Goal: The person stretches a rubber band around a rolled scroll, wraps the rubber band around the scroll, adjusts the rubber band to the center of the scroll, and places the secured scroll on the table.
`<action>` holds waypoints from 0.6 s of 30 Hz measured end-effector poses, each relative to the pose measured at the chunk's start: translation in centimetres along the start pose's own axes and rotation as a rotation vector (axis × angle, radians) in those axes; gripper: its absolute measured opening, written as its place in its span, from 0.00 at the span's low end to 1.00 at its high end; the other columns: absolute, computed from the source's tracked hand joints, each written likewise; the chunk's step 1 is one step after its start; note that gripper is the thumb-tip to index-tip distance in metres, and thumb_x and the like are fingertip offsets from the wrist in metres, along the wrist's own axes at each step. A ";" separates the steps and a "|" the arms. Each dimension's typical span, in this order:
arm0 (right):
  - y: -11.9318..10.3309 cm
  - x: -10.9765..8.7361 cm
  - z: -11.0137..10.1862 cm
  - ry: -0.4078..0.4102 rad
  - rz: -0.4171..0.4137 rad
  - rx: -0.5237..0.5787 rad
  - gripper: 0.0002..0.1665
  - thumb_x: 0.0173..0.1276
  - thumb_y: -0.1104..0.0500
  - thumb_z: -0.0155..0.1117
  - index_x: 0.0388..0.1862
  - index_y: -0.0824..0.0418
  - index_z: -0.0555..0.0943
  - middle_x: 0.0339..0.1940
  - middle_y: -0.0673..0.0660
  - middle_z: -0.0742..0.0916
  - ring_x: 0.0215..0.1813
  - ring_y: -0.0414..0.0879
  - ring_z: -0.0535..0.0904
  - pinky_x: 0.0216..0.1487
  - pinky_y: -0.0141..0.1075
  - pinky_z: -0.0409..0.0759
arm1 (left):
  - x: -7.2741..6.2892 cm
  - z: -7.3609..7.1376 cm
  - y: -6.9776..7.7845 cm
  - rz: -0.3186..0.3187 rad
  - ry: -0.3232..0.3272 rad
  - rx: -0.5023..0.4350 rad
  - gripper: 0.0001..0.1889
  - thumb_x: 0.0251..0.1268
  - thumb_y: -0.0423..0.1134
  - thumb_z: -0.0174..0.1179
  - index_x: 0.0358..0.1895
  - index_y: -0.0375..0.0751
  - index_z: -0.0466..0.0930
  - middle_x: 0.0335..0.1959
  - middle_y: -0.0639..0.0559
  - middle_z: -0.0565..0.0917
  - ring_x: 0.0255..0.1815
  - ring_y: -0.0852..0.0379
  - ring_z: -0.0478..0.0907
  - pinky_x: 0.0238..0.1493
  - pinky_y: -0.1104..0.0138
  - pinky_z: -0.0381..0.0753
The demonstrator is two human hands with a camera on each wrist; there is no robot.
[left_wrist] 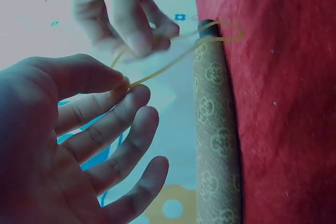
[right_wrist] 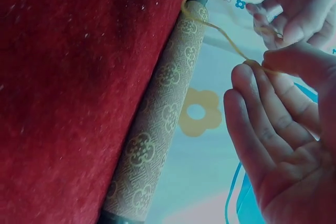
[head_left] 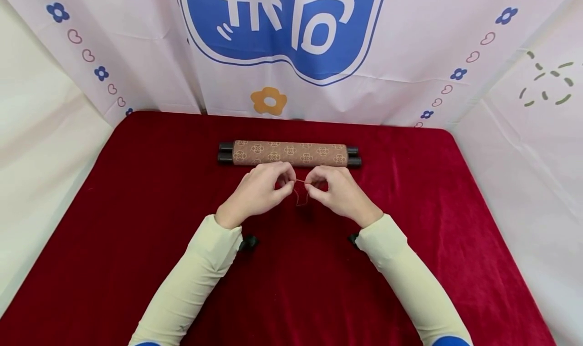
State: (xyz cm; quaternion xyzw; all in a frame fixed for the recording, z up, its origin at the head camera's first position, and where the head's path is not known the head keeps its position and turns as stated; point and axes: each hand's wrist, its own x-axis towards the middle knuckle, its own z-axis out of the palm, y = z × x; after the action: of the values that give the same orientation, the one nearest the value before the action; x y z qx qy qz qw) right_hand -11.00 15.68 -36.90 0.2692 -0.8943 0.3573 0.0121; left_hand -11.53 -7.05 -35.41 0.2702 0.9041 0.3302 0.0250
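Observation:
A thin yellowish rubber band (left_wrist: 164,68) is stretched between my two hands, its slack part hanging in a loop below them in the head view. My left hand (head_left: 265,188) pinches it between thumb and index finger, the other fingers spread loosely in the left wrist view. Facing it, my right hand (head_left: 338,190) pinches the band with thumb and fingertips. Just beyond both hands lies a rolled scroll (head_left: 290,153) in brown cloth with a gold flower pattern, dark rod ends sticking out at both sides.
Dark red velvet cloth (head_left: 291,285) covers the table. White printed curtains with a blue emblem (head_left: 282,27) and an orange flower (head_left: 268,101) hang behind it. Small dark objects (head_left: 248,242) show beside each sleeve cuff.

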 end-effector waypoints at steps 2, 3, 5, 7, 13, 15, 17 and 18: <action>0.2 -0.2 -0.2 -0.003 0.017 0.016 0.04 0.69 0.66 0.68 0.39 0.59 0.87 0.37 0.53 0.90 0.40 0.43 0.87 0.46 0.43 0.88 | -0.1 -0.1 -0.4 -0.015 0.004 -0.010 0.03 0.71 0.34 0.62 0.42 0.46 0.84 0.35 0.55 0.87 0.38 0.59 0.83 0.40 0.62 0.83; 0.4 -0.3 -0.3 -0.005 0.028 0.022 0.04 0.69 0.66 0.68 0.39 0.59 0.87 0.37 0.52 0.90 0.40 0.43 0.87 0.45 0.43 0.88 | -0.2 -0.1 -0.7 -0.022 0.005 -0.013 0.03 0.71 0.34 0.62 0.42 0.46 0.84 0.35 0.55 0.86 0.38 0.59 0.83 0.41 0.62 0.83; 0.6 -0.6 -0.5 -0.006 0.045 0.039 0.03 0.69 0.65 0.68 0.38 0.59 0.87 0.36 0.52 0.90 0.39 0.43 0.87 0.46 0.43 0.88 | -0.3 -0.2 -1.1 -0.035 0.010 -0.015 0.03 0.70 0.34 0.62 0.41 0.47 0.84 0.35 0.55 0.86 0.38 0.59 0.83 0.41 0.62 0.82; 0.9 -0.8 -0.7 -0.006 0.063 0.059 0.03 0.69 0.65 0.68 0.38 0.59 0.87 0.35 0.52 0.90 0.39 0.42 0.88 0.46 0.43 0.88 | -0.5 -0.2 -1.6 -0.046 0.014 -0.015 0.03 0.70 0.34 0.62 0.40 0.48 0.84 0.34 0.55 0.86 0.38 0.60 0.82 0.41 0.62 0.82; 1.5 -1.6 -1.2 0.001 0.095 0.094 0.04 0.69 0.65 0.68 0.38 0.57 0.87 0.35 0.50 0.90 0.40 0.42 0.88 0.47 0.43 0.88 | -1.0 -0.3 -2.6 -0.067 0.013 -0.037 0.03 0.71 0.34 0.61 0.40 0.47 0.83 0.34 0.55 0.86 0.38 0.59 0.82 0.42 0.62 0.81; 1.6 -1.8 -1.4 0.003 0.101 0.094 0.04 0.70 0.65 0.68 0.38 0.57 0.87 0.36 0.50 0.90 0.40 0.42 0.88 0.47 0.42 0.88 | -1.2 -0.3 -2.8 -0.075 0.006 -0.046 0.03 0.71 0.34 0.61 0.41 0.46 0.84 0.34 0.55 0.86 0.38 0.59 0.82 0.42 0.62 0.81; 1.7 -2.0 -1.6 0.004 0.105 0.082 0.03 0.70 0.64 0.68 0.38 0.58 0.87 0.35 0.50 0.90 0.40 0.41 0.88 0.47 0.41 0.88 | -1.2 -0.3 -3.0 -0.089 -0.004 -0.051 0.03 0.71 0.35 0.62 0.42 0.46 0.84 0.35 0.55 0.86 0.39 0.59 0.82 0.42 0.62 0.81; 1.7 -2.1 -1.7 0.004 0.106 0.076 0.03 0.70 0.64 0.67 0.38 0.58 0.87 0.35 0.50 0.89 0.40 0.41 0.88 0.46 0.41 0.88 | -1.3 -0.2 -3.0 -0.092 -0.008 -0.049 0.03 0.71 0.35 0.62 0.42 0.45 0.84 0.35 0.55 0.86 0.39 0.59 0.82 0.42 0.62 0.81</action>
State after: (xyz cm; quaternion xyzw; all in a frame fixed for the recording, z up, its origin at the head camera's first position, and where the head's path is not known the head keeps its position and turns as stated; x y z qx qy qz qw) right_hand -10.37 18.79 -37.11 0.2210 -0.8931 0.3915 -0.0152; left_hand -11.95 -9.76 -37.24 0.2289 0.9070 0.3499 0.0504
